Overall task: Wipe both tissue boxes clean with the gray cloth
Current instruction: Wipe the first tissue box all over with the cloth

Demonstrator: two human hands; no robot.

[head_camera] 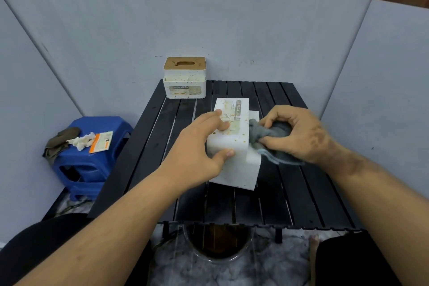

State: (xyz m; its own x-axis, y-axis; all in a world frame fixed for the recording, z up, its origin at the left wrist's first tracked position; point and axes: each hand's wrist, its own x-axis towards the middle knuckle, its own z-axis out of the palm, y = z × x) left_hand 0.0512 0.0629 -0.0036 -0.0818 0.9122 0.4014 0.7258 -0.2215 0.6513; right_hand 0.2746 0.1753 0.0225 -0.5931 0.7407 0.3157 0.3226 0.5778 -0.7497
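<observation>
- Wiping the first tissue box (232, 146) is the step we judge in hand: our left hand (199, 146) grips it, tipped on its side, thumb and fingers curled over its edges.
- Our right hand (299, 134) pinches the bunched gray cloth (267, 134) against the box's right side; next we need firm strokes over the yellowish speckles.
- Beyond both hands, the second tissue box (184, 78) stands upright, speckled, apparently untouched.

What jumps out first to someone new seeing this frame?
Mid-table, the left hand steadies a stained white tissue box lying on its side while the right hand presses a bunched gray cloth to its right end. A second speckled tissue box stands upright at the far left corner of the black slatted table.
</observation>
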